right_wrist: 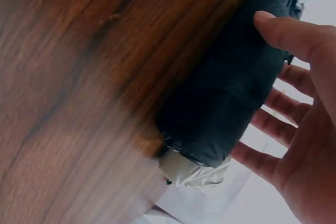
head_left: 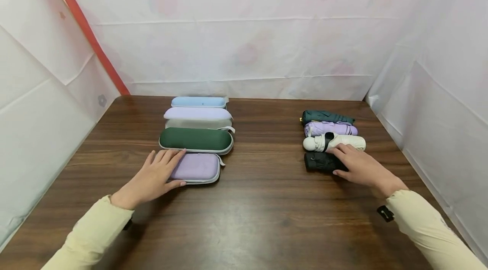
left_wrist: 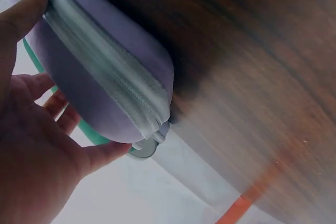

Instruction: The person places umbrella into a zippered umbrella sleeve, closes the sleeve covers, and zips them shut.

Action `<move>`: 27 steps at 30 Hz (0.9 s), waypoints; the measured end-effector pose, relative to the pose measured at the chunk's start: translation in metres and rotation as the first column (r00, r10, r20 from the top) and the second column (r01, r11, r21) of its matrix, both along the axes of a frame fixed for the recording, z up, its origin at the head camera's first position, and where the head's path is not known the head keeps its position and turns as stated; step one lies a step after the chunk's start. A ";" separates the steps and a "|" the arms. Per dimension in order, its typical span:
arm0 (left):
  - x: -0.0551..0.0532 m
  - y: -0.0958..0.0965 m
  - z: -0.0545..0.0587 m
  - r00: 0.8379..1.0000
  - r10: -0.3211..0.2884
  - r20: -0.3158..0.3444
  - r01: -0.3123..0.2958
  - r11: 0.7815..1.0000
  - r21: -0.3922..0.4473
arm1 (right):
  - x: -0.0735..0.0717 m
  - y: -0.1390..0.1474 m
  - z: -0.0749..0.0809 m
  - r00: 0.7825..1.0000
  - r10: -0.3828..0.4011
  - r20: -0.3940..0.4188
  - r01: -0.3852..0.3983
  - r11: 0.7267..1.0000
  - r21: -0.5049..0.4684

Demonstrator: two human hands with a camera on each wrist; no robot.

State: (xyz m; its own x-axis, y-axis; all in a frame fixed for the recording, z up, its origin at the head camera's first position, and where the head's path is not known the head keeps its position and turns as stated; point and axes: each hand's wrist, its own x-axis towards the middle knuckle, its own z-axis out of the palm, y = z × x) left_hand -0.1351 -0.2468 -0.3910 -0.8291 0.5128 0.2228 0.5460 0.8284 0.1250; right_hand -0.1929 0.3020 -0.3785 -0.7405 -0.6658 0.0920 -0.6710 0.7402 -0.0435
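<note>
A lilac zipped glasses case (head_left: pixel 196 167) lies nearest in a column of cases on the left. My left hand (head_left: pixel 154 177) holds its left end, thumb on the near zipped side and fingers across the top and far side. In the left wrist view the thumb presses the grey zip band of the glasses case (left_wrist: pixel 105 61). At the right, my right hand (head_left: pixel 362 166) grips a folded black umbrella (head_left: pixel 318 162), the nearest in a column of umbrellas. The right wrist view shows the thumb on one side of the black umbrella (right_wrist: pixel 220 77) and the fingers along the other.
Beyond the lilac case lie a dark green case (head_left: pixel 194 139), a pale lavender and grey case (head_left: pixel 198 113) and a light blue case (head_left: pixel 198 101). Past the black umbrella are white (head_left: pixel 350 141), purple (head_left: pixel 329 128) and dark green (head_left: pixel 325 116) umbrellas. White sheets surround the wooden table (head_left: pixel 263 219).
</note>
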 end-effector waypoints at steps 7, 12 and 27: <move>-0.011 0.000 0.008 0.998 -0.057 0.030 0.056 0.997 0.047 | -0.003 0.000 -0.003 1.000 -0.013 -0.012 0.014 1.000 0.027; -0.012 0.003 0.016 0.995 -0.052 0.086 0.050 0.998 0.025 | -0.002 0.000 -0.002 0.996 -0.057 0.069 0.054 0.998 0.035; -0.035 0.068 0.030 0.950 -0.157 0.270 0.136 0.986 0.095 | -0.002 0.011 -0.002 0.977 -0.103 0.188 0.102 0.995 0.014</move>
